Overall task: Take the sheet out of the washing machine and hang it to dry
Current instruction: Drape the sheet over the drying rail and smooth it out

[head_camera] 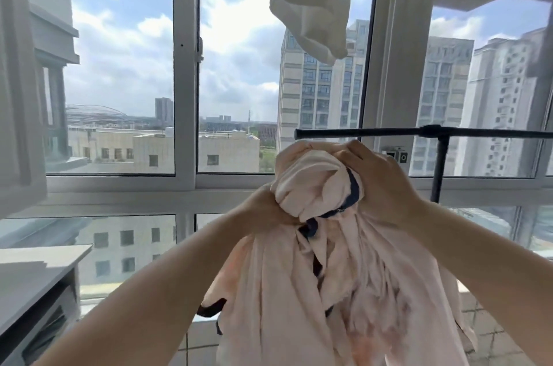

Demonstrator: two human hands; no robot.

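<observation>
Grey countertop (36, 270) fills the lower left of the frame, beneath the white window frame (185, 66). Moving toward centre, the left hand (263, 210) grips the bunched sheet (314, 275) from the left, its fingers buried in the folds so their curl is mostly hidden. That pale pink sheet with dark trim sits at lower centre, gathered into a wad at the top and hanging down in loose folds. The right hand (380, 180) clamps the wad from the right, fingers curled over its crown. A white garment (305, 6) hangs at upper centre. Just behind the wad, at right, runs the black drying rack bar (389, 132). The hanging step looks underway; next, the bundle likely needs lifting over that bar and spreading out.
</observation>
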